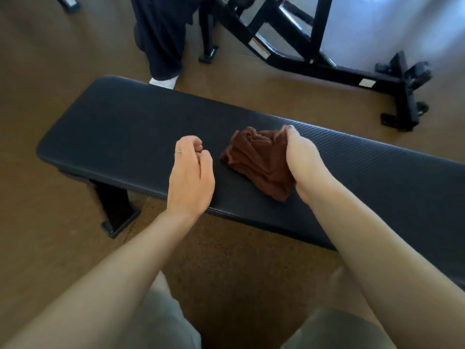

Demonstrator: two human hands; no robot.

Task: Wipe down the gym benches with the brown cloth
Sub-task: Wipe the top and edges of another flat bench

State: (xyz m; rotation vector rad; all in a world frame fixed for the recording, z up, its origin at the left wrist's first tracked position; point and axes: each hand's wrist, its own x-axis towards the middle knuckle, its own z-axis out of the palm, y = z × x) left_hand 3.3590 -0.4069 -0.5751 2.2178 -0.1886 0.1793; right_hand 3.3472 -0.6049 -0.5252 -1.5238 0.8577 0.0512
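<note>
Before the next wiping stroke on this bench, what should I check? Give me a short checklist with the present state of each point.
1. Brown cloth held: ok, the right hand grips it.
2. Cloth on the flat bench pad: ok, it lies bunched near the middle.
3. Cloth spread flat for wiping: not ok, it is crumpled.
4. Left hand out of the cloth's way: ok, it hovers beside the cloth, fingers loosely curled, holding nothing.
5. Pad free of other things: ok on the visible part.
6. Pad already clean or wet: cannot tell.
</note>
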